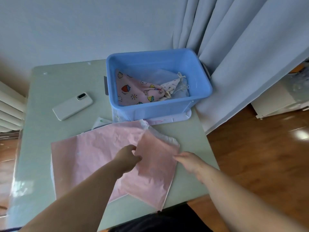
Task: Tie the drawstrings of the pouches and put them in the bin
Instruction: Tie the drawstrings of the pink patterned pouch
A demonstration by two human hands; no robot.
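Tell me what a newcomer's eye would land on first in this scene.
The blue bin at the far edge of the table stands out, with a printed pink pouch cinched shut inside. Nearer, a plain pink pouch lies over a larger pink pouch; the left hand pinches its edge and the blurred right hand is at its other edge. A white phone lies left of the bin.

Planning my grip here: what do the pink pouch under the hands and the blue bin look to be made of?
The pink pouch looks like thin woven cloth, possibly cotton, matte: it creases and folds limply. The blue bin looks like moulded plastic, smooth with a slight sheen: rigid walls, rounded rim.
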